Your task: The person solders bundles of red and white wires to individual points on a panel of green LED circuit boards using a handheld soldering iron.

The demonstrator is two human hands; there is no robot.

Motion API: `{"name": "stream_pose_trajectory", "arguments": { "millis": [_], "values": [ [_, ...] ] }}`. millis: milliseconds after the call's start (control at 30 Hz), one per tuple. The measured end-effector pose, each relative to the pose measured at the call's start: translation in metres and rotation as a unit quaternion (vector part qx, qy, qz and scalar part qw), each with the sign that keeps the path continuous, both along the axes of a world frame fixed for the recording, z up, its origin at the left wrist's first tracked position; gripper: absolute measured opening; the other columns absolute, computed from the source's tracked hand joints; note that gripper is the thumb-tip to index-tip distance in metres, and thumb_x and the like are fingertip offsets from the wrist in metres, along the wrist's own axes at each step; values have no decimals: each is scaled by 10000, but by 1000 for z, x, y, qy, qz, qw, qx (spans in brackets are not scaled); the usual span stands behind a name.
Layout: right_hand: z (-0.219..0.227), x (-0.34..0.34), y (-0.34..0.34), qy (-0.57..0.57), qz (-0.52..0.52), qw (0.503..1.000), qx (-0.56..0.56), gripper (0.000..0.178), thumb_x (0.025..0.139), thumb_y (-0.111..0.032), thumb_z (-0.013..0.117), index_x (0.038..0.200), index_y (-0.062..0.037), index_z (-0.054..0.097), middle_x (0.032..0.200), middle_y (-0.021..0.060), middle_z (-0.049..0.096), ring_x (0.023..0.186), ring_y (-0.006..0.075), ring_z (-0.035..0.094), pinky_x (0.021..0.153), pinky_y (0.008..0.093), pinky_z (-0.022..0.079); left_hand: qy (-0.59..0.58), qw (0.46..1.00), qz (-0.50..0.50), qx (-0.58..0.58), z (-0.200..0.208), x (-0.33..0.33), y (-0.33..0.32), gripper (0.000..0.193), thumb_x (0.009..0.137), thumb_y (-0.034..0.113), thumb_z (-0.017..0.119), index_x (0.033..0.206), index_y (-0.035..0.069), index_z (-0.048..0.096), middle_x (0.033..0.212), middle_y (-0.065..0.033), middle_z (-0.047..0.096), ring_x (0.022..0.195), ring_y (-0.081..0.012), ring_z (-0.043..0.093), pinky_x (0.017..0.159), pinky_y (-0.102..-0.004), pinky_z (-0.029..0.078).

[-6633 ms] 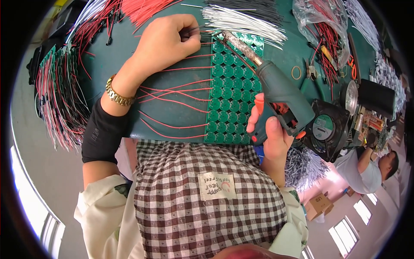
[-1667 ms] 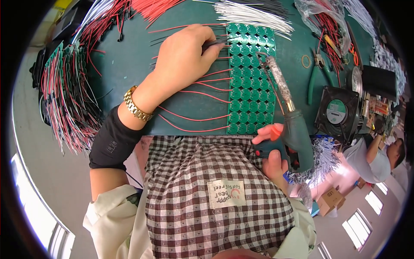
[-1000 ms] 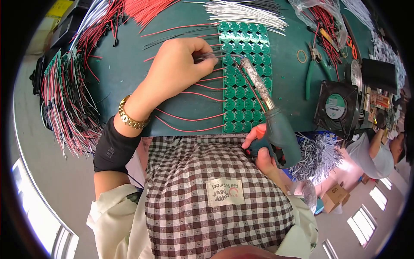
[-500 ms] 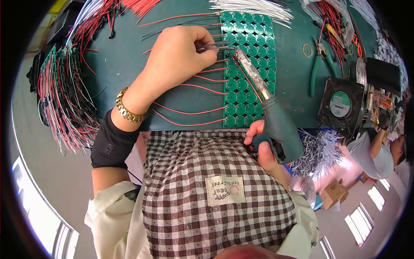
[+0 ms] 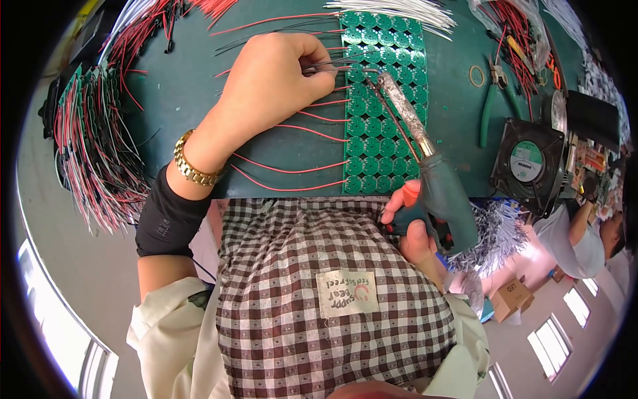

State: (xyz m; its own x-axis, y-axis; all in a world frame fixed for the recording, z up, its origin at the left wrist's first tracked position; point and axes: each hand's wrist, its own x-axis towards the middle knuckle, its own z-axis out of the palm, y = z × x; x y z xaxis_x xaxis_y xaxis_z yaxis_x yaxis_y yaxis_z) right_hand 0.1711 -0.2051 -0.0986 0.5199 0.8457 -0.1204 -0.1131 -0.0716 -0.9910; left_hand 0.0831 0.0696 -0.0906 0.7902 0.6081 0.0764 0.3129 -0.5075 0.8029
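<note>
A panel of small round green circuit boards lies on the green table, with red wires running out from its left side. My left hand is closed in a pinch on thin black wires over the panel's left edge. My right hand is wrapped round the grip of a dark green soldering gun, partly hidden by its body; a finger lies at the orange trigger. The gun's metal barrel slants over the panel, its tip close to the black wires' ends. Contact cannot be made out.
Finished-looking boards with red, black and white wires hang at the left edge. White wires lie behind the panel. To the right are green-handled pliers, a rubber band and a black fan. Another person sits far right.
The soldering gun has shifted to the right, its tip now farther from my left fingers. My left hand has moved slightly away from me, still pinching the black wires.
</note>
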Motion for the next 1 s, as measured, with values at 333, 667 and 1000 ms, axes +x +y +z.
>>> {"name": "stream_pose_trajectory", "arguments": {
  "millis": [333,667,1000],
  "values": [
    [6,0,13,23,46,998,24,287,837,-208,573,1045,-24,502,916,50,534,725,103,522,654,248,451,7,1000,-3,9,-3,-2,0,135,753,118,676,795,-8,652,668,-38,635,591,-74,541,578,-232,457],
    [7,-2,4,-1,-17,1000,21,581,856,-428,619,1210,-18,411,860,150,548,665,189,563,596,311,489,14,1000,-4,20,-1,-1,0,152,752,131,683,793,-12,650,652,-43,622,575,-86,529,566,-233,449],
    [2,8,-7,50,-52,993,97,600,878,-418,585,1276,-30,359,882,163,560,672,224,582,626,365,493,-2,1000,-9,6,-2,0,0,151,754,116,683,801,-23,647,641,-44,605,574,-83,514,562,-236,443]
  ]
}}
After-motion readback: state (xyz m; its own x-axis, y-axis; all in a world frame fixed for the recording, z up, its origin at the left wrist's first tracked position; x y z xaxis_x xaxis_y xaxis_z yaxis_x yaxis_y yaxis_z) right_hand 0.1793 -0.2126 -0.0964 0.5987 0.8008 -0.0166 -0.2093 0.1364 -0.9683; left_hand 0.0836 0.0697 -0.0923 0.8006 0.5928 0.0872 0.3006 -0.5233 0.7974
